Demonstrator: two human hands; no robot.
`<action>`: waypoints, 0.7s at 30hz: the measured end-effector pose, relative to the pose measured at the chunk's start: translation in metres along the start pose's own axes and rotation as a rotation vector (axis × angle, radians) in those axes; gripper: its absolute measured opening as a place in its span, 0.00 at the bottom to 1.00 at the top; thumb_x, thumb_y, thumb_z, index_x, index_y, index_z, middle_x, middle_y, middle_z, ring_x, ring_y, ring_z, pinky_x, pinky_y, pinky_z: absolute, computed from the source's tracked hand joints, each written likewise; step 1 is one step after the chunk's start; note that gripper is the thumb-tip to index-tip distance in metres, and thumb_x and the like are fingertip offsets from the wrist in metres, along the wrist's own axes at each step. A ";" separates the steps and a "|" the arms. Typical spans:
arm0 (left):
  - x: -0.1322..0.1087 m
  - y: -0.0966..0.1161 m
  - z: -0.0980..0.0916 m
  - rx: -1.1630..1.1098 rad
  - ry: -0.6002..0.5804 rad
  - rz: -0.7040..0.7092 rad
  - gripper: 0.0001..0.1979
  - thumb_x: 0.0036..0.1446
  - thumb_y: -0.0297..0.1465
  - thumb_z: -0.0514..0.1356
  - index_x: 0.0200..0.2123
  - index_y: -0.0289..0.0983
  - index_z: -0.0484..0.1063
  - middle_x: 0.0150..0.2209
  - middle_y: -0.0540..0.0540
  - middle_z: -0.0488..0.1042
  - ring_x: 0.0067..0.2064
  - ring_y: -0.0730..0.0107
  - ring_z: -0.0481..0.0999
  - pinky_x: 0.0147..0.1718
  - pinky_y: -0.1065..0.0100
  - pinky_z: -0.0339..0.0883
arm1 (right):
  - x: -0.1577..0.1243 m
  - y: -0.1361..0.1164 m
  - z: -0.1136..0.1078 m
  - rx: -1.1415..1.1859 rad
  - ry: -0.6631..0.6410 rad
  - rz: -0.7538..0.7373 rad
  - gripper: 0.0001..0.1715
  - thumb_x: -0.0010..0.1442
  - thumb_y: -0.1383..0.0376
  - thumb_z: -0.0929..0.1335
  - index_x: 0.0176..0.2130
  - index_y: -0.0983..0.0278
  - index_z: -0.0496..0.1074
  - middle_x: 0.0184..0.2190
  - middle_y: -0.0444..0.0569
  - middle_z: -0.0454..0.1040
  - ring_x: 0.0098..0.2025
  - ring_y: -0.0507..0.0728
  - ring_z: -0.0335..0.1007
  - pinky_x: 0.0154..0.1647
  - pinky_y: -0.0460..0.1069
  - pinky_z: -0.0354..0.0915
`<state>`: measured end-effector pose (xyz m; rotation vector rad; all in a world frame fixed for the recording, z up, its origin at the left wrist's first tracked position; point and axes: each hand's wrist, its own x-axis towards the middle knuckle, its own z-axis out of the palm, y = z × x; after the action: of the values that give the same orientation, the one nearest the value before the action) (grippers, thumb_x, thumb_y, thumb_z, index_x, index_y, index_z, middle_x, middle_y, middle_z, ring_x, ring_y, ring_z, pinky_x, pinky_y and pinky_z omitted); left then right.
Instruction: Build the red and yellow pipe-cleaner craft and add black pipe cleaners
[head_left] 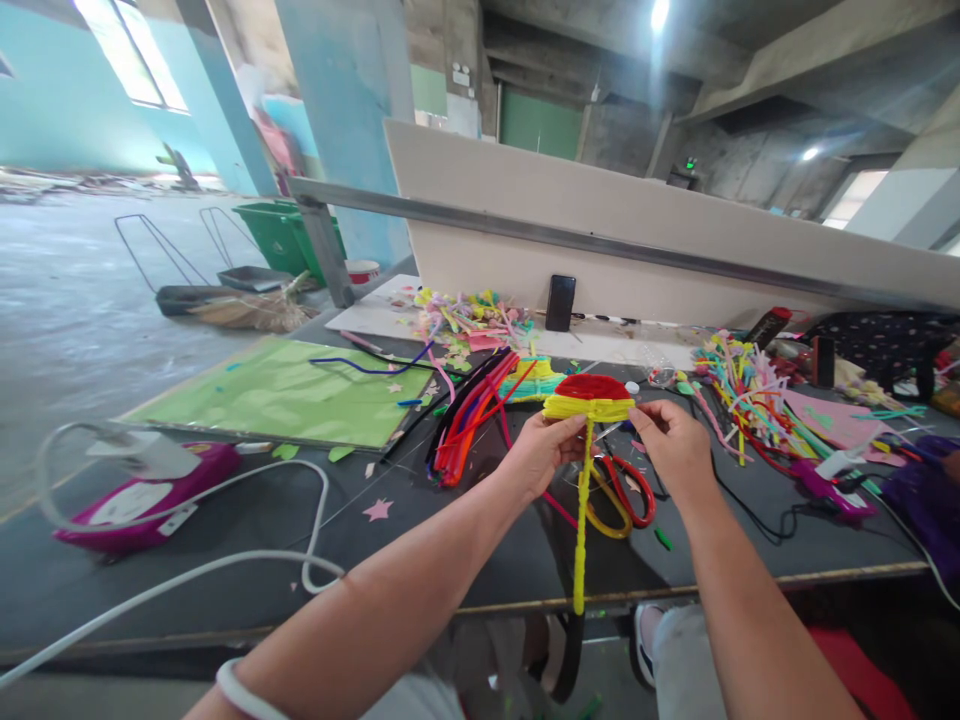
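Note:
Between my two hands is a pipe-cleaner craft point(589, 408), with a red half-round top, a yellow band below it and a long yellow stem hanging down past the table edge. My left hand point(546, 450) pinches the left end of the yellow band. At its right end, my right hand point(670, 440) closes thumb and fingers on the band. Scissors point(637, 500) with red and yellow handles lie on the table just behind the stem. A bundle of pipe cleaners point(454, 450), in red, orange, purple and black, rests left of my left hand.
A yellow and turquoise pipe-cleaner piece point(531, 378) lies behind. Heaps of pipe-cleaner scraps point(480, 318) sit near a phone point(560, 303) propped against the board. A green sheet point(292, 395) covers the left. White cable point(319, 510) runs from a purple power strip point(150, 500).

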<state>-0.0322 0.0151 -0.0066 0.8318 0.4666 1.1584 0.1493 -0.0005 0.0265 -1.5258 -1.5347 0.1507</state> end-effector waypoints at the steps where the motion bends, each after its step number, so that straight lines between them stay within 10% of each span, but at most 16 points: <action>1: 0.000 0.000 0.000 -0.003 0.001 0.001 0.18 0.46 0.34 0.67 0.39 0.31 0.72 0.29 0.44 0.75 0.27 0.68 0.76 0.30 0.64 0.72 | 0.000 0.000 0.000 0.003 0.008 0.005 0.22 0.54 0.48 0.66 0.31 0.63 0.74 0.23 0.48 0.76 0.26 0.56 0.69 0.29 0.49 0.63; 21: -0.001 0.001 0.001 0.013 -0.002 -0.002 0.17 0.47 0.34 0.66 0.39 0.31 0.73 0.31 0.43 0.76 0.26 0.68 0.76 0.30 0.64 0.72 | -0.003 -0.010 -0.004 0.011 -0.063 0.041 0.20 0.57 0.51 0.64 0.28 0.64 0.73 0.17 0.42 0.67 0.22 0.51 0.61 0.25 0.46 0.56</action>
<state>-0.0321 0.0143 -0.0054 0.8437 0.4735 1.1538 0.1442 -0.0078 0.0337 -1.5572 -1.5499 0.2332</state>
